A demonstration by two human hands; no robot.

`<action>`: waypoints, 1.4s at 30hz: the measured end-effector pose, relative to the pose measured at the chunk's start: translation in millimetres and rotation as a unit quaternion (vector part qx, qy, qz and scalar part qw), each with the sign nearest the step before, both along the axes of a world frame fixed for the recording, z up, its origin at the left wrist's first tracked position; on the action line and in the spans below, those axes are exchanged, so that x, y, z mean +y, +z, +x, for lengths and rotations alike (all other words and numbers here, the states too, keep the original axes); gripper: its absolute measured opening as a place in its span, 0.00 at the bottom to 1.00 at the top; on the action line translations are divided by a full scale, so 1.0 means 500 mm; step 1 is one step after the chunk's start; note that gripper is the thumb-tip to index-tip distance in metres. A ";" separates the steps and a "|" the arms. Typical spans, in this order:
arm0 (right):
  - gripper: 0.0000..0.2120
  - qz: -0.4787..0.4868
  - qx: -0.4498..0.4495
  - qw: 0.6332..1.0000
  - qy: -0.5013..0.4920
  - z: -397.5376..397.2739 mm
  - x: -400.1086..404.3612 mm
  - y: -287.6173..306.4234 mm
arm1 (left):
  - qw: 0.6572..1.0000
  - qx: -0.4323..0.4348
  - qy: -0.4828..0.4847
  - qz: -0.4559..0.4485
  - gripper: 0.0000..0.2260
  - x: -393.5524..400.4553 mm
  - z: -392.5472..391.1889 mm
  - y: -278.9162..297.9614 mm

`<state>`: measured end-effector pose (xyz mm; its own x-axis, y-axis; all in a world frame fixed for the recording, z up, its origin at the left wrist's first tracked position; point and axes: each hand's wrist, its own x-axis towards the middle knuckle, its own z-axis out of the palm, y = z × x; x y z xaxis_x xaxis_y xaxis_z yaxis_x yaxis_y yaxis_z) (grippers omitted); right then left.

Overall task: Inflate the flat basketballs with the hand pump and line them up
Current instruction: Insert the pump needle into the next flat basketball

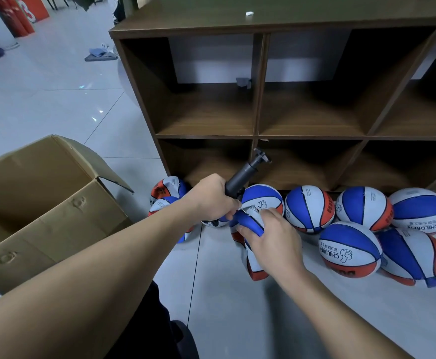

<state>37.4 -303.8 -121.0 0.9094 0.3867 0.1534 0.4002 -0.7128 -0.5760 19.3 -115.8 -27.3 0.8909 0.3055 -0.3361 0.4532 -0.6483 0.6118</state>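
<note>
Standing against the foot of the dark brown wooden cubby shelf (261, 137) on the pale tiled floor (237, 307) are round blue, white and orange basketballs (310, 208), firm and apt to roll. The limp, folded flat basketball (248, 224) is pinched in the right hand (271, 239), its fingers curled round a soft, light fold. The left hand (211, 198) grips the rigid black hand pump (240, 177) low on its barrel, likely the steadiest hold for seating the needle.

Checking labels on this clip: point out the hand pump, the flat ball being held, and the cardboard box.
hand pump (240, 177), head view, on its grey barrel.
flat ball (248, 224), head view, on its folded blue panel.
cardboard box (43, 218), head view, on its front wall.
</note>
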 end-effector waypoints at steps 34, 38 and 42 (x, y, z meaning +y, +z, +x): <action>0.23 -0.087 -0.037 0.995 0.020 -0.001 0.014 0.009 | 0.999 -0.011 -0.008 0.036 0.09 -0.017 -0.004 -0.042; 0.24 -0.094 -0.059 0.994 0.014 0.000 0.013 0.017 | 1.000 -0.018 -0.009 0.023 0.08 -0.028 -0.009 -0.050; 0.22 -0.121 -0.056 0.991 0.015 -0.004 0.016 0.019 | 0.999 -0.039 -0.012 0.032 0.08 -0.040 -0.019 -0.065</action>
